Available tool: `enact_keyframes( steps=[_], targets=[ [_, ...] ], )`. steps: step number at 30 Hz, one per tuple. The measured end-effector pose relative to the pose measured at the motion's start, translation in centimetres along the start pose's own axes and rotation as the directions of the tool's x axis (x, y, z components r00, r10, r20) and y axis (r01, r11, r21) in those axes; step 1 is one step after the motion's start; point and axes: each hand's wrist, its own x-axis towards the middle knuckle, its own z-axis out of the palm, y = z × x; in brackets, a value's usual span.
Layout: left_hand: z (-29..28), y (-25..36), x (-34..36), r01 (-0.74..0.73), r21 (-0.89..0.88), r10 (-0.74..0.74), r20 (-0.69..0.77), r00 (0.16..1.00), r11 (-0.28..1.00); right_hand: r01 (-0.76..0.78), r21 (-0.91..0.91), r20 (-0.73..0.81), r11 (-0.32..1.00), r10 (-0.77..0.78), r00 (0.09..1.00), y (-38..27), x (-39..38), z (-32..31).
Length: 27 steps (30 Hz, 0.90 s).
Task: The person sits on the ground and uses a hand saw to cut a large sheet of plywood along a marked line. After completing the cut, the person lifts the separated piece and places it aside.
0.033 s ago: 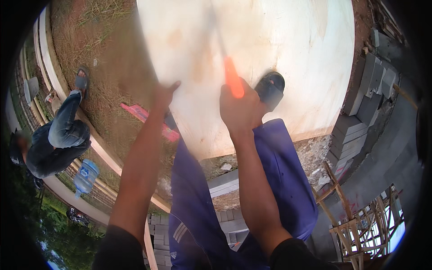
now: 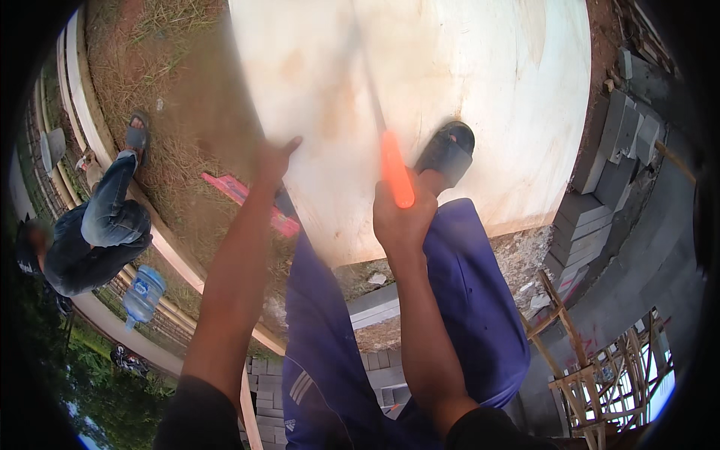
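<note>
A large pale wooden board (image 2: 480,82), likely plywood, lies in front of me. My right hand (image 2: 405,206) is closed around the orange handle of a saw (image 2: 397,169). Its thin dark blade runs away from me across the board, blurred toward the far end. On the board's left edge rests my left hand (image 2: 276,159), the thumb stretched over the top face; its other fingers are hidden past the edge. My foot in a black sandal (image 2: 450,154) stands on the board, just right of the saw handle.
A pink-red bar (image 2: 225,187) lies on dry grass left of the board. Further left a person (image 2: 94,232) sits beside a long pale beam (image 2: 169,251) and a blue water jug (image 2: 142,296). Grey blocks (image 2: 581,221) are stacked at right, above a wooden frame (image 2: 600,390).
My right hand has drawn the saw back toward me, so the orange handle sits lower and slightly further right. The left hand and the foot hold their places.
</note>
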Motion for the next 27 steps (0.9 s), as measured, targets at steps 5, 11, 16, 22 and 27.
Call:
enact_keyframes(
  steps=[5, 11, 16, 22, 27],
  targets=[
    [-0.1, 2.9, -1.2, 0.048, 0.078, -0.048, -0.008, 0.999, 0.996, -0.015, 0.038, -0.038, 0.999, 0.017, 0.999, -0.7, 0.8, 0.0],
    [0.3, 4.7, -0.3, 0.112, -0.046, -0.105, 0.137, 0.985, 0.993, 0.060, -0.028, -0.066, 0.998, -0.062, 0.996, 0.3, 8.0, 2.7],
    [-0.3, 2.8, -0.3, -0.004, 0.073, 0.004, -0.003, 1.000, 0.997, 0.019, 0.117, -0.033, 0.993, -0.015, 0.999, 2.2, -5.2, -1.9],
    [0.7, 4.2, 1.4, -0.012, 0.051, 0.011, 0.004, 1.000, 0.999, 0.242, -0.070, -0.079, 0.968, -0.247, 0.966, -0.6, 14.1, 5.5],
    [-0.3, 3.6, -0.8, 0.031, 0.016, -0.030, -0.059, 0.998, 0.999, 0.033, 0.058, -0.063, 0.998, -0.030, 0.998, 1.7, -1.9, -0.6]
  ],
)
